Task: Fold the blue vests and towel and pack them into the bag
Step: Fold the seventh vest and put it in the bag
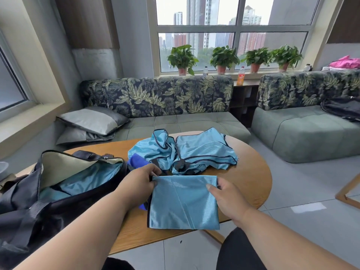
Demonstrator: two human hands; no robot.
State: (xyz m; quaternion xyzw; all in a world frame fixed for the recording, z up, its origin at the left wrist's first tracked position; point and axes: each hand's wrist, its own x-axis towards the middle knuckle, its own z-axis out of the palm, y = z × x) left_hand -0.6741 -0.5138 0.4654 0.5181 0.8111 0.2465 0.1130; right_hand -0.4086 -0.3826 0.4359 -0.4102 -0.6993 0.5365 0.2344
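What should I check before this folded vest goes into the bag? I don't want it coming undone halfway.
1. Both hands hold the folded vest: ok; left hand pinches its far left corner, right hand its far right edge.
2. Fold is neat: ok; it lies as a flat rectangle on the table.
3. Bag open: ok; the mouth gapes, showing blue lining.
4. Room inside the bag: cannot tell; the bottom is partly hidden.
5. Path to the bag: not ok; the dark blue towel lies between.
6. Remaining vests: not ok; still crumpled behind.
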